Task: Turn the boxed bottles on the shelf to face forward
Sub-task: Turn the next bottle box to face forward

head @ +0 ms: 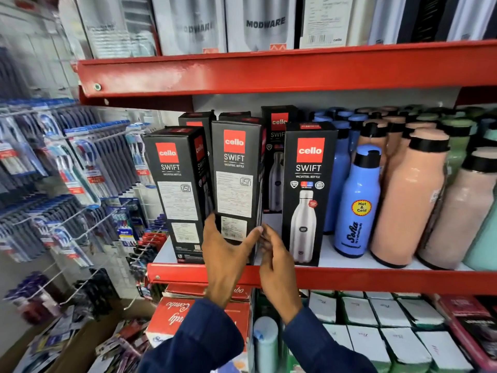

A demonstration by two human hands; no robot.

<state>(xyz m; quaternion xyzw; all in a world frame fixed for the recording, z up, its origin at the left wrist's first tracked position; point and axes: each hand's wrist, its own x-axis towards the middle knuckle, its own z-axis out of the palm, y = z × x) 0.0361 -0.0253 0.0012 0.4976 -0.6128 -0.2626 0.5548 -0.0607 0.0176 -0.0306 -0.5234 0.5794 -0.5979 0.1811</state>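
Note:
Several black Cello Swift bottle boxes stand on the middle red shelf (349, 278). The right box (309, 189) shows its bottle picture to the front. The left box (178, 189) and the middle box (236, 179) show their printed text side. My left hand (226, 251) grips the lower part of the middle box, thumb on its left edge and fingers on its right edge. My right hand (277, 254) is at the same box's lower right corner, fingers touching its side. More boxes (278, 135) stand behind.
Blue bottles (359, 205) and peach bottles (408, 197) crowd the shelf right of the boxes. Another red shelf (269, 71) with white Modware boxes hangs above. Toothbrush packs on hooks (80, 168) fill the left. Red cartons (188, 313) and white packets sit below.

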